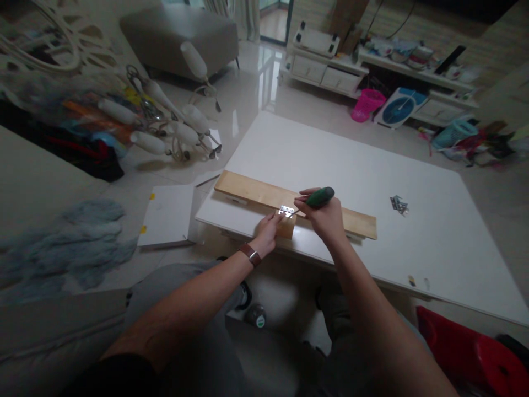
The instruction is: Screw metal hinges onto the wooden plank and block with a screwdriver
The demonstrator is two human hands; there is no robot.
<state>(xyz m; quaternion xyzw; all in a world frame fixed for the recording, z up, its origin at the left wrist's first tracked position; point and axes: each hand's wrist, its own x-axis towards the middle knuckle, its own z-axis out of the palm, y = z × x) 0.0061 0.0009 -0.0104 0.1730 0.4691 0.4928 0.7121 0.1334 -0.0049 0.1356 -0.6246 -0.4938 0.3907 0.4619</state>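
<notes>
A long wooden board (256,189) lies across the near side of the white table (351,149). A small silver hinge (286,210) sits at its near edge, its other leaf over a short wooden piece (286,229). My left hand (268,230) is closed, its fingertips gripping the hinge at the short piece. My right hand (324,216) is wrapped round a screwdriver (320,197) with a green and black handle. The screwdriver's thin shaft slants down left to the hinge; whether its tip sits in a screw is too small to tell.
Several metal hinges (399,205) lie in a pile on the table to the right. Small bits (411,280) rest near its front edge. A white box (167,215) stands left of the table, a red stool (471,353) at lower right. A lamp (177,127) lies on the floor beyond.
</notes>
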